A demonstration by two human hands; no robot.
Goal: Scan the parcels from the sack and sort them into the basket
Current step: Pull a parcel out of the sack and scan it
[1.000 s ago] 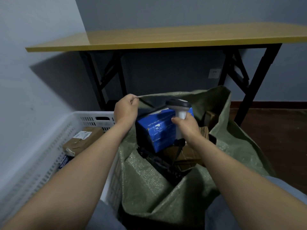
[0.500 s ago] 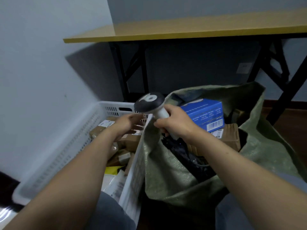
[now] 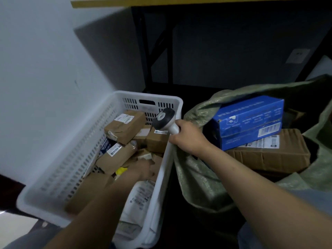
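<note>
Sack [image 3: 197,177] sitting open on the right, blue box [image 3: 251,119] lying on top inside, barcode showing. Basket [image 3: 71,159] just beside it, filling with brown parcels [image 3: 125,126]. Right hand [image 3: 188,137] gripping the scanner [image 3: 165,121] over the basket rim. Left hand [image 3: 143,169] reaching low among the parcels, too blurred to tell its grip. Likely stowing: be laying labels face up, holding the scanner clear.
</note>
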